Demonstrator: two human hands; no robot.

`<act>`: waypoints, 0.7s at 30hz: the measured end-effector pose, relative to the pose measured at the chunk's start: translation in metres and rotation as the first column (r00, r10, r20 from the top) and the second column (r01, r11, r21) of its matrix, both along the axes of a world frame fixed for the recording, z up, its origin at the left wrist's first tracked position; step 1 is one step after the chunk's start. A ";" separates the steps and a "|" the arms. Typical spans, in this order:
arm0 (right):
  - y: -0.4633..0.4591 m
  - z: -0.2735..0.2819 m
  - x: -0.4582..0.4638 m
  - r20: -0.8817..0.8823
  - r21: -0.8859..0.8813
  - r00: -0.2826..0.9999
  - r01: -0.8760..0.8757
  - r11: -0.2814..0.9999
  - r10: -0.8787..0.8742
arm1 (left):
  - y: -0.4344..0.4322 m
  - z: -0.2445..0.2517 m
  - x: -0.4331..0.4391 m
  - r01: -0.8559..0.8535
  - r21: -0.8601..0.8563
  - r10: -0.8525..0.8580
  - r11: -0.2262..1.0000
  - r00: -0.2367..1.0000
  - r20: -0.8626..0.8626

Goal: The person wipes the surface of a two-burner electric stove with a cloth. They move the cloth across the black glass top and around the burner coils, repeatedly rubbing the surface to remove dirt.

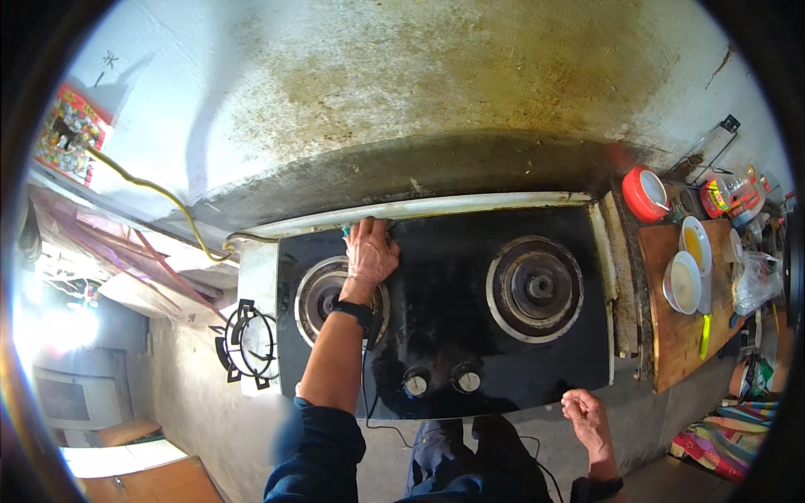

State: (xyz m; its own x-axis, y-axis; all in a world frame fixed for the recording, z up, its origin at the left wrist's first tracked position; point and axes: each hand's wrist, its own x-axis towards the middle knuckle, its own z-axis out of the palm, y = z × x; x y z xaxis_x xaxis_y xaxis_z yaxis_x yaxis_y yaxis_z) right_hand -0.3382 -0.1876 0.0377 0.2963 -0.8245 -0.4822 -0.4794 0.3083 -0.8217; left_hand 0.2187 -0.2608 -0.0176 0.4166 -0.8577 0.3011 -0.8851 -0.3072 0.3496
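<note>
A black glass gas cooktop (440,283) with two burners lies before me. My left hand (371,251) presses on its back edge, above the left burner (308,302), with a bit of green cloth or scouring pad (346,231) showing at the fingers. Most of that item is hidden under the hand. Near the cooktop's front right corner, my right hand (585,415) hangs with curled fingers; no object shows in it. The right burner (534,289) has no grate on it. Two control knobs (416,385) sit near the front edge. A black pan support (250,344) rests left of the cooktop.
At right, a wooden cutting board (666,339) holds two bowls (682,283) and a knife with a yellow-green handle (705,336). A red container (644,193) and jars stand behind it. A yellow hose (157,188) runs down at left. The stained wall (440,82) rises behind.
</note>
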 end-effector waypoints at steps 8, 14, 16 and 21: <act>-0.002 -0.005 0.006 0.021 -0.028 0.995 -0.099 0.995 0.100 | 0.035 0.016 -0.042 0.180 0.027 -0.180 0.983 0.984 -0.017; -0.001 -0.003 0.009 0.010 -0.054 0.995 -0.101 0.993 0.102 | 0.076 0.028 -0.082 0.321 0.040 -0.316 0.946 0.944 -0.095; -0.002 -0.003 0.008 0.025 -0.070 0.992 -0.124 0.990 0.126 | 0.091 0.033 -0.094 0.346 0.050 -0.337 0.937 0.932 -0.132; -0.004 -0.012 0.005 0.032 0.019 0.995 -0.091 0.996 0.091 | 0.123 0.044 -0.114 0.388 0.082 -0.367 0.918 0.909 -0.197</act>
